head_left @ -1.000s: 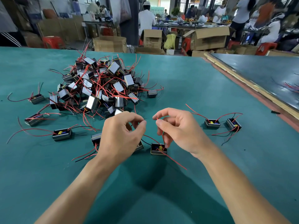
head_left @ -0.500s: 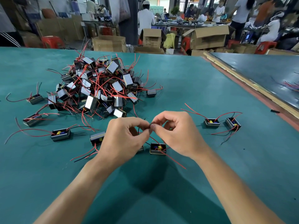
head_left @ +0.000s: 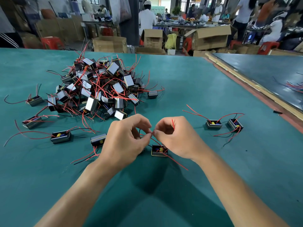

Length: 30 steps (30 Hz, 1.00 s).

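A small black box module (head_left: pixel 159 150) with a yellow part inside lies on the green table (head_left: pixel 196 89), just below my two hands. Thin red wires (head_left: pixel 177 163) run out of it. My left hand (head_left: pixel 126 141) and my right hand (head_left: pixel 178 138) meet fingertip to fingertip above it, each pinching a red wire between thumb and forefinger. A short red wire end (head_left: pixel 173 124) sticks up inside my right hand's curled fingers. Another module (head_left: pixel 98 140) lies partly hidden behind my left hand.
A big heap of modules with tangled red wires (head_left: pixel 100 89) fills the table's left middle. Loose modules lie at the left (head_left: pixel 61 136) and two at the right (head_left: pixel 213 124). A wooden strip (head_left: pixel 255 86) borders the table's right side. Cardboard boxes and people stand behind.
My hands came together from a small gap until the fingertips touch, and both now pinch the red wires. The module below them has stayed in place.
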Tool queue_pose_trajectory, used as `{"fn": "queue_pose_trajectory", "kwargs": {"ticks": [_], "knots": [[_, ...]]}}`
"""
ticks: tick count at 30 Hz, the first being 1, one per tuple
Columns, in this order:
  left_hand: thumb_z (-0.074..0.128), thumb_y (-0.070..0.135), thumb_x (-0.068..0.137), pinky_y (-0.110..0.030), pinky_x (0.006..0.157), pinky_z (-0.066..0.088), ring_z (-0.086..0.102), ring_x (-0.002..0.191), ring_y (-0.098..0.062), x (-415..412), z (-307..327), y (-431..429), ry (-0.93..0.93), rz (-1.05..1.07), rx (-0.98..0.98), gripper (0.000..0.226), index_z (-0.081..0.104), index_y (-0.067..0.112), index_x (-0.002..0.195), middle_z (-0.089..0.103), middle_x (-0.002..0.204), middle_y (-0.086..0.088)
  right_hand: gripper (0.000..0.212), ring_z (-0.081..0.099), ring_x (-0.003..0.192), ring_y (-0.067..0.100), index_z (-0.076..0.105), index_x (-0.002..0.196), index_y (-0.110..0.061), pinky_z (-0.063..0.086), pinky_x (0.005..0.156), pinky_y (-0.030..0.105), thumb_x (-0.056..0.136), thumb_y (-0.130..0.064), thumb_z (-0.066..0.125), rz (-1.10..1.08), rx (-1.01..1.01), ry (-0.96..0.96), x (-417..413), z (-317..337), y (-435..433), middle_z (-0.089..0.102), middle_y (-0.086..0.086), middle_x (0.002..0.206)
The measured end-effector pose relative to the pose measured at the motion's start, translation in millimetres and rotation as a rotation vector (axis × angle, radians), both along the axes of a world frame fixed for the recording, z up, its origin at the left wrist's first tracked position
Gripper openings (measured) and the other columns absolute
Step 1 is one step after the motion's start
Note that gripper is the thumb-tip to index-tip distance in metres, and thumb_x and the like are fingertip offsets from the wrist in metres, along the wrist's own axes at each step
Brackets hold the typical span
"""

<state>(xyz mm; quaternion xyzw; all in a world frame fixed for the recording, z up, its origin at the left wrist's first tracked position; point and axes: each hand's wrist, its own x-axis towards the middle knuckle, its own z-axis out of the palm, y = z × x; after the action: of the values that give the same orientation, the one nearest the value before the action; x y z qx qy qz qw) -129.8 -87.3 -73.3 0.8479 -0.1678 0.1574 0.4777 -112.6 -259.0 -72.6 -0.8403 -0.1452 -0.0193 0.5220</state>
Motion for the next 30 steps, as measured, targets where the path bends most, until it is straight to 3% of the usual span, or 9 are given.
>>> {"fn": "queue_pose_trajectory", "kwargs": {"ticks": [6,12,16,19,22,28,30], "knots": [[0.078,0.009,0.076,-0.019,0.046,0.039,0.049,0.047,-0.012,-2.0,0.3,-1.8,-0.022,0.024,0.071,0.02,0.064,0.023,0.074,0.066,0.072,0.021,0.015,0.051,0.052,0.01,0.063,0.064,-0.013,0.045,0.056,0.03,0.077,-0.018,0.068,-0.01,-0.018,0.075,1.0,-0.2,-4.2,0.058,-0.007,0.054],[0.078,0.011,0.077,-0.018,0.044,0.035,0.046,0.044,-0.01,-2.8,0.6,-1.6,-0.028,0.029,0.086,0.019,0.064,0.024,0.073,0.059,0.059,0.024,0.011,0.045,0.05,0.013,0.053,0.055,-0.017,0.039,0.055,0.03,0.063,-0.024,0.056,-0.028,-0.033,0.09,0.3,2.6,-4.3,0.048,-0.008,0.048],[0.077,0.012,0.078,-0.02,0.042,0.036,0.042,0.041,-0.011,-0.6,-0.7,-0.6,-0.032,0.056,0.082,0.019,0.064,0.025,0.073,0.055,0.049,0.007,0.008,0.053,0.057,0.02,0.054,0.062,-0.017,0.046,0.058,0.04,0.068,-0.013,0.058,-0.029,0.037,0.039,1.8,2.4,-4.2,0.064,0.016,0.064],[0.074,0.008,0.078,-0.013,0.046,0.034,0.044,0.044,-0.007,-0.3,1.1,0.3,-0.033,0.063,0.059,0.017,0.069,0.024,0.078,0.057,0.056,0.024,0.015,0.058,0.056,0.014,0.063,0.075,-0.021,0.051,0.058,0.031,0.078,-0.006,0.066,0.01,0.068,-0.01,1.0,1.4,-4.6,0.069,0.002,0.07],[0.073,0.006,0.077,-0.01,0.047,0.032,0.044,0.045,-0.007,-0.4,2.0,0.4,-0.048,0.046,0.071,0.018,0.071,0.024,0.078,0.058,0.062,0.028,0.017,0.057,0.055,0.009,0.068,0.074,-0.022,0.051,0.059,0.029,0.084,-0.009,0.069,0.036,-0.011,-0.03,1.1,0.9,-3.9,0.066,-0.008,0.062],[0.073,0.006,0.075,-0.015,0.051,0.038,0.049,0.051,-0.011,3.1,-0.4,2.2,-0.08,0.04,0.136,0.019,0.07,0.025,0.076,0.063,0.07,0.015,0.025,0.057,0.057,0.017,0.065,0.068,-0.013,0.051,0.061,0.039,0.092,-0.016,0.067,-0.011,-0.023,-0.035,0.5,6.1,-7.4,0.066,0.008,0.064],[0.071,0.009,0.074,-0.016,0.05,0.039,0.049,0.05,-0.012,3.0,-1.5,2.5,-0.066,0.02,0.151,0.02,0.067,0.029,0.075,0.062,0.069,0.014,0.026,0.056,0.057,0.014,0.064,0.066,-0.016,0.05,0.06,0.038,0.091,-0.015,0.068,-0.027,-0.021,-0.059,-0.2,6.0,-5.4,0.065,0.005,0.062]]}}
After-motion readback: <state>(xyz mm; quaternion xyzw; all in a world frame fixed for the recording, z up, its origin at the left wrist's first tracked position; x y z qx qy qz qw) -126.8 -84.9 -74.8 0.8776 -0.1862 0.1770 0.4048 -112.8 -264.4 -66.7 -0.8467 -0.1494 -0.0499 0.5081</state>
